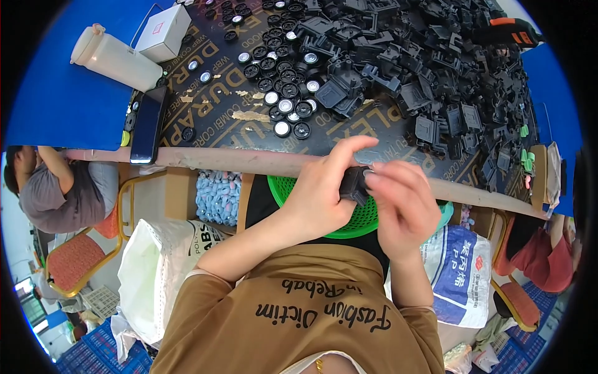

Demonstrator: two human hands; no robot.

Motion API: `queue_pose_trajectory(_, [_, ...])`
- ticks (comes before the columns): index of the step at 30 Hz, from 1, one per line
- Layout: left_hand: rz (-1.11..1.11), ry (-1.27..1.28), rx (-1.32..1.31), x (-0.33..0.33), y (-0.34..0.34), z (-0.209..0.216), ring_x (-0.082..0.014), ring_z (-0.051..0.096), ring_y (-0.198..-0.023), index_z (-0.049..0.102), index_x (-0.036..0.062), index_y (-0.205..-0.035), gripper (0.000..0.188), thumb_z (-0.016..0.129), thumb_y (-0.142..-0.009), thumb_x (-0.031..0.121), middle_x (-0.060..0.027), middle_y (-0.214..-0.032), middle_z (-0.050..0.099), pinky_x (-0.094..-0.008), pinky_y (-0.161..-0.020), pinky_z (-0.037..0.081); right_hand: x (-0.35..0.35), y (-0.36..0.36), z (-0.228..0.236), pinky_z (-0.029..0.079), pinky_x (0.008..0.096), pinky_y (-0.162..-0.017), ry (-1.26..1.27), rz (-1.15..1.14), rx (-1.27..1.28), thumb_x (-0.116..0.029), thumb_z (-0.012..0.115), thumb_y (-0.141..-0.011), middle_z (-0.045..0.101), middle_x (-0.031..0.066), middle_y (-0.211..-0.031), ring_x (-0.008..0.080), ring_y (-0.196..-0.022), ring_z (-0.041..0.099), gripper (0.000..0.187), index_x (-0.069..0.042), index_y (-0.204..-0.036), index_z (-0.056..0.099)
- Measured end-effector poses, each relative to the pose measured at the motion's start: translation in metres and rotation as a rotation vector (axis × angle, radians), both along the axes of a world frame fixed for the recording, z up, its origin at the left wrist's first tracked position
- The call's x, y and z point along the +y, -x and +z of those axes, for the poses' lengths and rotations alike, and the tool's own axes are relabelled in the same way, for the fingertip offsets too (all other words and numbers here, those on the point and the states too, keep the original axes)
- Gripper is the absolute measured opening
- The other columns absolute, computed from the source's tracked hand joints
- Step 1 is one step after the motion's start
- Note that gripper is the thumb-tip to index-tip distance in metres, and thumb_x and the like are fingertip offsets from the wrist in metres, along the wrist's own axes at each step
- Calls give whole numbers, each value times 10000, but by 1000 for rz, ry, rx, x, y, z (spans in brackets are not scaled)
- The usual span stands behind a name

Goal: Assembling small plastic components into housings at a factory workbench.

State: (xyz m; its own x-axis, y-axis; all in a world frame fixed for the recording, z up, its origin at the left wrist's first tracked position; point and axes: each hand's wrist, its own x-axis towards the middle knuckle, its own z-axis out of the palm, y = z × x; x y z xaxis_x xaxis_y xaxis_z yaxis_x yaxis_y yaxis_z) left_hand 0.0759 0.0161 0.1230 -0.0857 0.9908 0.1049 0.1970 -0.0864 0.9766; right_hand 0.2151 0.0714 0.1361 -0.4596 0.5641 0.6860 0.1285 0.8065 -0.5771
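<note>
My left hand (321, 196) is closed round a small dark plastic part (354, 185), with its index finger stretched out above it. The part looks like the moulded black pieces heaped on the table. The fingertips of my right hand (405, 206) are pinched together at the part's right side; whatever lies between them is mostly hidden. Both hands are over the table's near edge, above a green plastic basket (356, 225) on my lap. Black toy wheels (288, 90), some with silver hubs, are scattered just beyond, beside a large heap of black moulded plastic parts (414, 93).
At the table's left stand a whitish bottle (118, 59), a white box (163, 32) and a phone (149, 124). An orange-and-black tool (514, 32) lies far right. White sacks (159, 274) flank me below. Other people (65, 187) sit at both sides.
</note>
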Motion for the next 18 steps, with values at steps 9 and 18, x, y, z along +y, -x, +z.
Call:
queue_pose_trajectory(9, [-49,-89,-99,-1,-2,2,-206,625,-900,380,46,-1281,609,519,-704,-93,-141,-948,648,-284,-800,446,-1,-6,-10,505,347,-688,31,95,109,-3,681,-670,630,120,-912,277,-786,606,159,-9,-826,648])
queue_pose_trajectory(18, [-115,1,48,-2,8,13,-279,631,-930,290,58,-1347,721,524,-683,-98,-150,-918,655,-309,-829,441,21,-17,12,443,265,-621,448,338,-166,-68,726,-664,565,54,-820,148,-723,551,305,-31,-961,667])
